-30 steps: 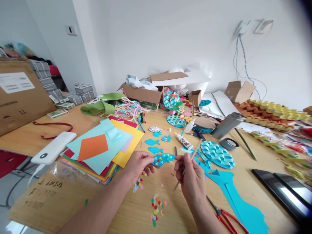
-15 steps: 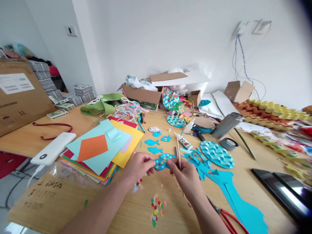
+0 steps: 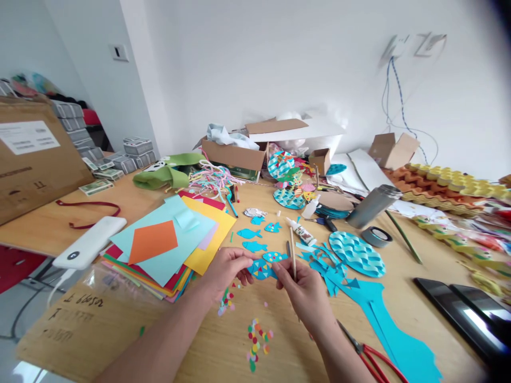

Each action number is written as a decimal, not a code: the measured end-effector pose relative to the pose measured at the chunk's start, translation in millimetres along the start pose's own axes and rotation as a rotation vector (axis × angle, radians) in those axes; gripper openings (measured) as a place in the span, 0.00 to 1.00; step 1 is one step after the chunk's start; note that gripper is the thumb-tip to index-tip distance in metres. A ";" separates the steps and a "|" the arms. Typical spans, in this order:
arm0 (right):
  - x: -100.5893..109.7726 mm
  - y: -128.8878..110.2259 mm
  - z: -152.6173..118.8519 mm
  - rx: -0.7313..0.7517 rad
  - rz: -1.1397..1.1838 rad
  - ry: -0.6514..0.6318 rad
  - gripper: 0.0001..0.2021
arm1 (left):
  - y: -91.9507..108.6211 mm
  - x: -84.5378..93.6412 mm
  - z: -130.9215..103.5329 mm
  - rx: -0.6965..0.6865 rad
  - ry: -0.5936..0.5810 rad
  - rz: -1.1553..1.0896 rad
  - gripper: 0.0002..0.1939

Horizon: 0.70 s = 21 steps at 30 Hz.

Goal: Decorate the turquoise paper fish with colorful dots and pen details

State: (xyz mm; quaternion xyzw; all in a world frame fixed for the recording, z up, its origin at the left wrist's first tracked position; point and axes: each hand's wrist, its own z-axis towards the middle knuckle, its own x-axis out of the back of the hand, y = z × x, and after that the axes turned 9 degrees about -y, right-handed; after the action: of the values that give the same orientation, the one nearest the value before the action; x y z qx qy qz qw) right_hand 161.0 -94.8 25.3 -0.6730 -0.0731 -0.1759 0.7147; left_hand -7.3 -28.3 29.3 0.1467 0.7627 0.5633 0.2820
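Note:
Between my two hands is a blue paper fish [image 3: 261, 270] decorated with small coloured triangles. My left hand [image 3: 227, 270] pinches its left end. My right hand [image 3: 301, 284] grips its right end with thumb and finger, and also holds a thin wooden stick [image 3: 293, 250] that points up and away. Just behind it lies another blue fish [image 3: 274, 257] with coloured dots. Plain blue fish cutouts [image 3: 249, 233] rest farther back. In front of my hands, small round paper dots [image 3: 257, 340] are scattered on the table.
Left stands a stack of coloured paper [image 3: 159, 250] and a white power bank [image 3: 90, 242]. To the right are a glue bottle [image 3: 302, 232], blue paper scraps [image 3: 375, 298], red-handled scissors [image 3: 369, 351], a tape roll [image 3: 376, 236], a grey flask [image 3: 374, 206] and a black tablet [image 3: 451, 308].
The triangle-decorated fish has shifted slightly left, and my left fingers have moved a little on its left end. My right hand still holds the fish and the stick.

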 end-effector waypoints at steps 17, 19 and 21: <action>0.9 -10.0 -20.0 0.783 -0.619 -0.135 0.17 | 8.9 -4.5 -1.6 -0.049 0.069 -0.014 0.13; -0.7 -10.4 -18.8 0.790 -0.648 -0.164 0.16 | 8.4 -5.4 -1.7 -0.050 0.080 -0.010 0.12; -1.6 -9.0 -18.9 0.765 -0.649 -0.142 0.15 | 7.4 -6.0 -1.7 -0.045 0.086 -0.007 0.12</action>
State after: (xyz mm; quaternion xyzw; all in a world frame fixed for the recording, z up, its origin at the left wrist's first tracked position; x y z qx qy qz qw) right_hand 153.9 -113.5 31.6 -0.3158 -0.3861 -0.3034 0.8119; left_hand -4.3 -30.4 38.3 0.1131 0.7619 0.5849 0.2541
